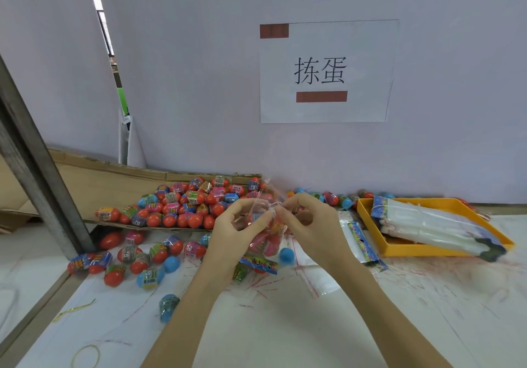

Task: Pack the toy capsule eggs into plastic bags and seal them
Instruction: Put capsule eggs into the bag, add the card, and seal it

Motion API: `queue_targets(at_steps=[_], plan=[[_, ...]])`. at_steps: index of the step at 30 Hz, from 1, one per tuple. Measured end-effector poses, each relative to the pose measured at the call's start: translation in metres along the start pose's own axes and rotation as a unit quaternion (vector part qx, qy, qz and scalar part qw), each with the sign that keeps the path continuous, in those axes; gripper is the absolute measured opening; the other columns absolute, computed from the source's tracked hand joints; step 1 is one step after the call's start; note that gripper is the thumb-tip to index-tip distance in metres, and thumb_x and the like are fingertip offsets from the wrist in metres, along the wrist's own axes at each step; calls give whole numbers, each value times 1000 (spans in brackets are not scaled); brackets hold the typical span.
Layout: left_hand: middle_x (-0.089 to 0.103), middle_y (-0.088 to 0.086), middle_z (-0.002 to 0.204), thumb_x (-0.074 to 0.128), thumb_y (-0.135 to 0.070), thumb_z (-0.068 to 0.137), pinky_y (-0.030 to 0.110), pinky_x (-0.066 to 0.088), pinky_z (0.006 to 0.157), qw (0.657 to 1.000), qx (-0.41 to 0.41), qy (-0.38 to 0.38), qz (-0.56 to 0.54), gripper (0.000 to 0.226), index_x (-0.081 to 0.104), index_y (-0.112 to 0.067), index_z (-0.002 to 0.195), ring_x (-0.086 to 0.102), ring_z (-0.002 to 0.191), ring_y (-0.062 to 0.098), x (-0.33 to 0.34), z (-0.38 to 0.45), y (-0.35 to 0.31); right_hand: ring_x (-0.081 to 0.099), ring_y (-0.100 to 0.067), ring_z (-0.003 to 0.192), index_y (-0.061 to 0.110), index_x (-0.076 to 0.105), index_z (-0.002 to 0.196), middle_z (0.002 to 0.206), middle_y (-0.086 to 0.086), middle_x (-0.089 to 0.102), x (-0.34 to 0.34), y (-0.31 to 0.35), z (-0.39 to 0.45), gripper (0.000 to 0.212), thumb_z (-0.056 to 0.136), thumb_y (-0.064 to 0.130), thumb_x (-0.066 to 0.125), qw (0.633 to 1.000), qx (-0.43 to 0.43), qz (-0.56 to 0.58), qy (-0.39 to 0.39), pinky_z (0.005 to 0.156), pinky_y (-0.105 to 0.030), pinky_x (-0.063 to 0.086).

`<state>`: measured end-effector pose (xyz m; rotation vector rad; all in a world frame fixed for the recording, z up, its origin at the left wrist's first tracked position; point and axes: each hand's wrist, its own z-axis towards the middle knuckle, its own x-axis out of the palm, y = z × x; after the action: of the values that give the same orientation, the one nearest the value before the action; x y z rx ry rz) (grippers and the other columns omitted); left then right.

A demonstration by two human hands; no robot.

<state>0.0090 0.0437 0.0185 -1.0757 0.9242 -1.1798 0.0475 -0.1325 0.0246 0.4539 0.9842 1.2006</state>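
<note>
A clear plastic bag (266, 242) with several capsule eggs inside hangs above the table between my hands. My left hand (236, 230) pinches the bag's gathered neck from the left. From the right, my right hand (308, 222) pinches the same neck, fingertips nearly touching the left ones. A heap of red, blue and pink capsule eggs (185, 205) lies on flattened cardboard (94, 179) behind my left hand. More loose eggs (137, 256) are scattered on the table at the left.
A yellow tray (370, 225) at the right holds a stack of empty plastic bags (433, 225). Further bags (362, 242) lie beside it. Peeled red strips (273, 285) litter the white table. A metal post (37, 173) slants at the left; a wall sign (325, 71) hangs behind.
</note>
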Motion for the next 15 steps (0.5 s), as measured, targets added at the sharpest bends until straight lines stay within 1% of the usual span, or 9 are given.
queue_targets(at_steps=[2, 4, 6, 8, 10, 12, 14, 15], plan=[[74, -20, 108, 81, -53, 75, 11, 55, 77, 1000, 0, -7, -1, 39, 73, -39, 111, 69, 101, -3, 0, 1, 0, 70, -5, 81, 26, 75, 88, 86, 17, 69, -1, 0, 1, 5, 94, 26, 74, 1000, -17, -16, -6, 70, -17, 57], [73, -24, 106, 79, -57, 75, 6, 52, 77, 1000, 0, -18, 13, 40, 71, -38, 110, 67, 100, -8, 0, 0, -1, 68, -4, 88, 25, 76, 87, 90, 18, 70, -2, 1, 1, 6, 92, 24, 76, 999, -21, -35, -8, 77, -18, 56], [73, -25, 102, 76, -55, 79, 5, 51, 76, 999, 17, -35, 37, 36, 71, -35, 108, 67, 96, -9, 1, 0, -1, 66, -3, 88, 28, 75, 86, 87, 19, 69, -2, 2, 1, 8, 92, 23, 75, 999, -22, -48, -12, 76, -14, 53], [76, -21, 96, 72, -51, 85, 11, 55, 76, 995, 42, -51, 76, 30, 71, -31, 108, 71, 92, -4, 1, 0, 0, 65, -2, 88, 30, 73, 88, 81, 20, 68, -3, 4, 0, 8, 94, 24, 73, 998, -22, -60, -9, 74, -11, 52], [78, -17, 94, 71, -48, 90, 19, 59, 78, 991, 55, -58, 110, 25, 71, -32, 110, 74, 91, 1, 0, 0, 2, 65, -1, 92, 24, 76, 93, 81, 21, 67, -4, 5, -1, 4, 94, 24, 72, 996, -44, -81, -9, 77, -8, 51], [79, -15, 96, 71, -48, 90, 25, 61, 81, 991, 52, -57, 107, 27, 73, -32, 112, 74, 94, 3, -1, 0, 2, 65, 0, 92, 18, 79, 96, 84, 16, 71, -6, 5, -1, 7, 94, 21, 72, 993, -73, -94, -12, 78, -6, 50], [79, -14, 98, 71, -48, 90, 25, 61, 83, 994, 46, -53, 83, 27, 75, -30, 110, 74, 95, 4, 0, 0, 2, 66, -1, 88, 18, 80, 98, 87, 13, 74, -8, 6, 0, 8, 94, 21, 73, 992, -84, -95, -1, 78, -7, 50], [79, -13, 98, 73, -43, 91, 25, 61, 84, 996, 39, -55, 66, 22, 76, -29, 108, 74, 95, 4, 0, 1, 2, 67, -2, 87, 19, 80, 98, 88, 13, 75, -8, 6, 0, 9, 94, 22, 73, 992, -86, -97, 6, 78, -9, 51]])
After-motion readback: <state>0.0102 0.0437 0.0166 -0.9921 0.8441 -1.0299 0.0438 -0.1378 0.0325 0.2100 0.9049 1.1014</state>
